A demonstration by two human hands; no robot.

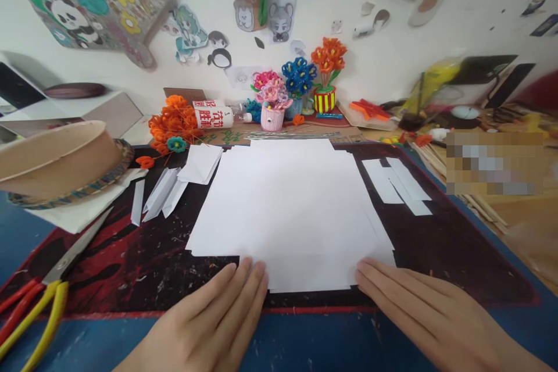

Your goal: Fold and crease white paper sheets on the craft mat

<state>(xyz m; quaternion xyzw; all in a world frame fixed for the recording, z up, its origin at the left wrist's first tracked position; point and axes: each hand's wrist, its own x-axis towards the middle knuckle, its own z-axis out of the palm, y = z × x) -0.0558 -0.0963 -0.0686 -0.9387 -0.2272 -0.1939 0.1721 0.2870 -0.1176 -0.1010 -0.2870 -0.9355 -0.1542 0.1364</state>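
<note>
A large white paper (292,197) with notched corners lies flat on the dark mat in front of me. My left hand (209,314) rests its outstretched fingertips on the paper's near left edge. On the near right edge lie the straight fingers of my right hand (418,308). Neither hand grips anything. To the left of the sheet are folded paper strips (164,193) and a stack of white paper squares (200,163). Several cut paper pieces (396,182) lie to its right.
Scissors (54,285) with red and yellow handles lie open at the left, below a round tan container (56,154). Behind the paper stand pipe-cleaner flowers in a pink pot (272,118) and a striped pot (325,100), beside a lying bottle (211,115). Wooden sticks (466,192) lie right.
</note>
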